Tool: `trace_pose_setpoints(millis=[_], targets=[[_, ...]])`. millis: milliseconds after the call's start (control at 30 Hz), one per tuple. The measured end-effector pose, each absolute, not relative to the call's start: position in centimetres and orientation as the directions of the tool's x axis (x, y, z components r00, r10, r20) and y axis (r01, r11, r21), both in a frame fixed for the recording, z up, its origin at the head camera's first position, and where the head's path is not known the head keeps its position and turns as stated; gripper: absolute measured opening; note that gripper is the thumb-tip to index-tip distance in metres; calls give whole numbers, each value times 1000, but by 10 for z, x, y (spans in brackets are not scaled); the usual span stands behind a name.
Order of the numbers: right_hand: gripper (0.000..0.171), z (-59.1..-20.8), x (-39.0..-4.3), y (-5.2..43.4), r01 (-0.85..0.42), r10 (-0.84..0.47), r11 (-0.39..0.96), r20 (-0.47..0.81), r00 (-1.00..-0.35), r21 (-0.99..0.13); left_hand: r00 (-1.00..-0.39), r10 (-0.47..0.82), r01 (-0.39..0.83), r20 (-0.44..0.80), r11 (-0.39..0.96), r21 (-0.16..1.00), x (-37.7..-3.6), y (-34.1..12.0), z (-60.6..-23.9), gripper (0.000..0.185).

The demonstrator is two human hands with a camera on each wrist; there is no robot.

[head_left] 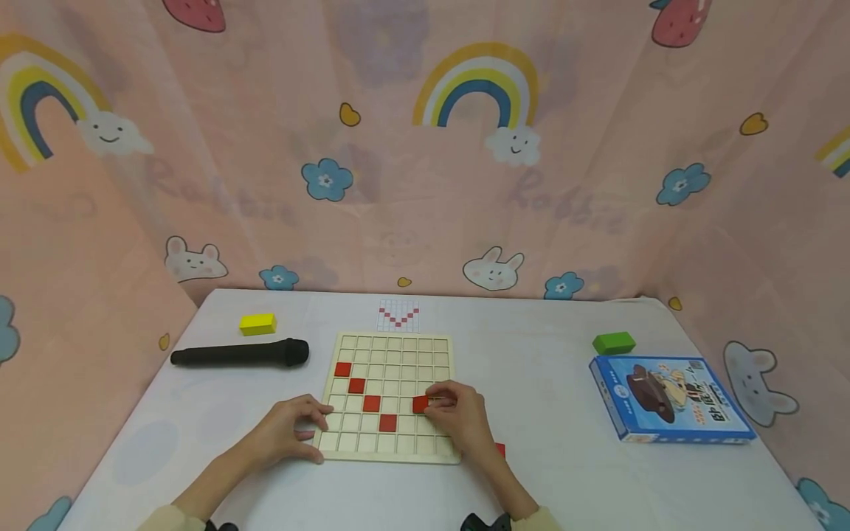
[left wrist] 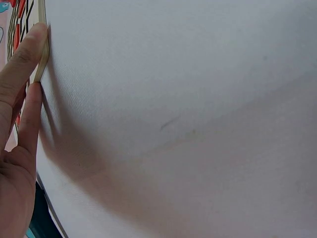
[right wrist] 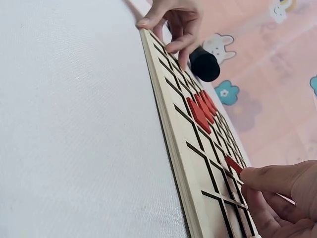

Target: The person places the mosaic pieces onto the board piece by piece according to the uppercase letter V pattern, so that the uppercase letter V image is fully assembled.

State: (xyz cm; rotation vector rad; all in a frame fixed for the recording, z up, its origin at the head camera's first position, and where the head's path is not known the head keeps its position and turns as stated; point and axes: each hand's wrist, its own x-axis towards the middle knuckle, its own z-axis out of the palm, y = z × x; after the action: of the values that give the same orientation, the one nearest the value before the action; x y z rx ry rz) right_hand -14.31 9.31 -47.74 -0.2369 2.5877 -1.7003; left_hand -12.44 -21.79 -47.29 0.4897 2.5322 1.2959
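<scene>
A pale square grid board [head_left: 352, 442] lies on the white table, with several red square tiles [head_left: 388, 422] in a diagonal across its left half. My left hand [head_left: 290, 430] holds the board at its near left corner; thumb and fingertips touch its edges there. Over the right part of the grid, my right hand [head_left: 462, 418] pinches another red tile [head_left: 420, 404] between thumb and fingers. The right wrist view shows this tile [right wrist: 234, 164] at the grid surface; whether it sits fully in a cell is hard to tell. Part of a red piece [head_left: 501, 450] shows beside the right wrist.
Behind the board lies a small printed grid pattern [head_left: 398, 316] with a red V. A black microphone [head_left: 239, 354] and a yellow block [head_left: 257, 324] are on the left. To the right are a green block [head_left: 614, 343] and a blue box [head_left: 671, 398]. A patterned curtain [head_left: 398, 221] hangs behind.
</scene>
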Motion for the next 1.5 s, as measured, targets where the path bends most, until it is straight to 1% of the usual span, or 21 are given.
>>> trace_pose_setpoints(millis=[167,467,700,867,1033,1167,1300,1500], targets=[[23,-479,-144,85,-98,-134,405,47,-990,-909,-909,412,189,-64,543,818,-126,-217,-472,38],[28,-474,-140,76,-90,-134,376,42,-990,-922,-910,408,172,-73,532,829,-124,-219,-473,39],[27,-474,-141,73,-78,-152,378,21,-988,-923,-910,409,181,-61,525,831,-122,-219,-475,38],[28,-471,-141,80,-45,-165,352,-15,-986,-935,-903,428,200,-46,512,835,-124,-218,-476,38],[31,-465,-137,95,-23,-190,271,-30,-981,-962,-905,422,195,-53,522,830,-123,-219,-475,37],[33,-457,-134,116,26,-165,236,-67,-984,-971,-906,418,186,-58,518,835,-123,-218,-476,38],[33,-452,-131,142,72,-124,265,-108,-986,-961,-909,412,184,-58,523,832,-123,-218,-477,38],[34,-456,-124,180,111,-90,419,-163,-983,-901,-905,424,207,-37,516,831,-122,-219,-477,38]])
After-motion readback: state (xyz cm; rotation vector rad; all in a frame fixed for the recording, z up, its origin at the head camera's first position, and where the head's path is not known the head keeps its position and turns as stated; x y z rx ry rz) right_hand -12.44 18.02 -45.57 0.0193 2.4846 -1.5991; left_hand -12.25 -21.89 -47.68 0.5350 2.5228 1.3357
